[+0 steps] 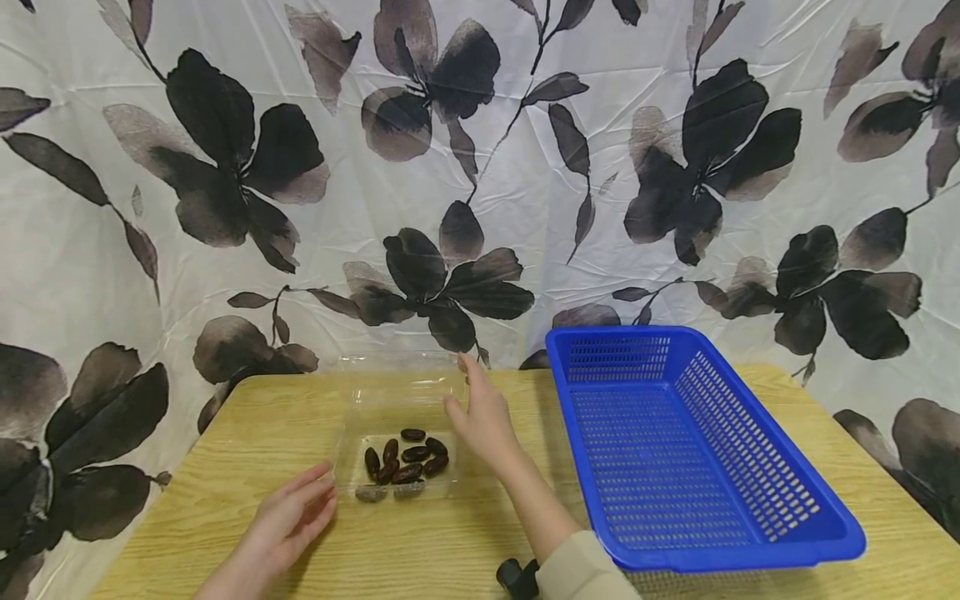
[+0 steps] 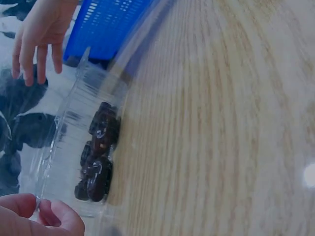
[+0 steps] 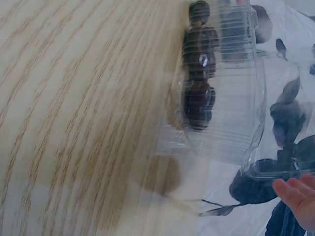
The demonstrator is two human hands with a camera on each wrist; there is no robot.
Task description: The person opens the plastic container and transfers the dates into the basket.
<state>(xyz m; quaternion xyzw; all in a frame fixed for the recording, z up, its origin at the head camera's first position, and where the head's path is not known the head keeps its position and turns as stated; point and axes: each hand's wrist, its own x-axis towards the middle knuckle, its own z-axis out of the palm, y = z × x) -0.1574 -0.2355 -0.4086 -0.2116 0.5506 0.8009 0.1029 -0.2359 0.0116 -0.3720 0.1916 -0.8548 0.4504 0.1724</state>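
A clear plastic clamshell container (image 1: 347,450) lies on the table with its lid (image 1: 405,392) raised open at the back. Inside are several dark brown dates (image 1: 407,473), glossy and loosely spread over the bottom. My left hand (image 1: 288,521) is at the container's left side; up close, its thumb and finger (image 2: 61,216) pinch the clear rim. On the other side, my right hand (image 1: 486,421) reaches to the lid's right edge with its fingers extended. In the right wrist view, the right fingertips (image 3: 288,189) are right at the lid's edge.
A blue perforated plastic basket (image 1: 573,450) stands to the right of the container. A small black object (image 1: 517,577) is by the right sleeve at the table's near side. Behind the wooden table (image 1: 375,554) hangs a white cloth (image 1: 525,192) with dark flowers.
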